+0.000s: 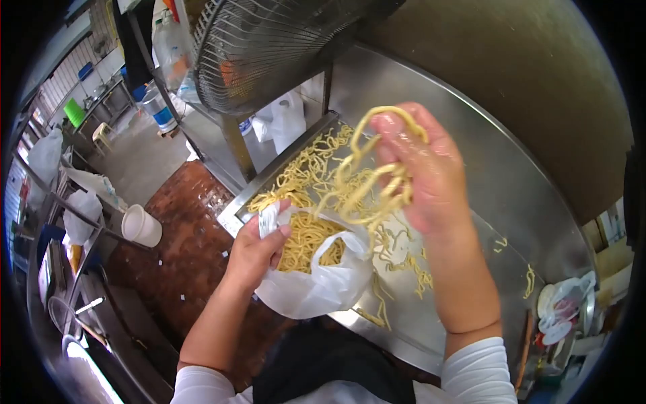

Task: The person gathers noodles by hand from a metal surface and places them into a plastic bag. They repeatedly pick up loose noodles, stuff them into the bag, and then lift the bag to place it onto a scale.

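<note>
My left hand [259,250] grips the edge of a white plastic bag [316,289], a folded bit of it pinched under the thumb. Yellow noodles fill the bag's open mouth. Up and to the right, my right hand [424,172] is closed on a few thick yellow noodles [356,175], which loop and dangle from the fingers above the bag and the metal table. More loose noodles [306,172] lie spread along the left side of the table, with strands scattered beneath my right hand.
The stainless steel table [484,202] has a raised rim. A large caged fan [256,54] stands at its far left. Below on the left is a reddish floor [182,236] with a white bucket [141,226]. A plastic bag with items [565,303] sits at the right edge.
</note>
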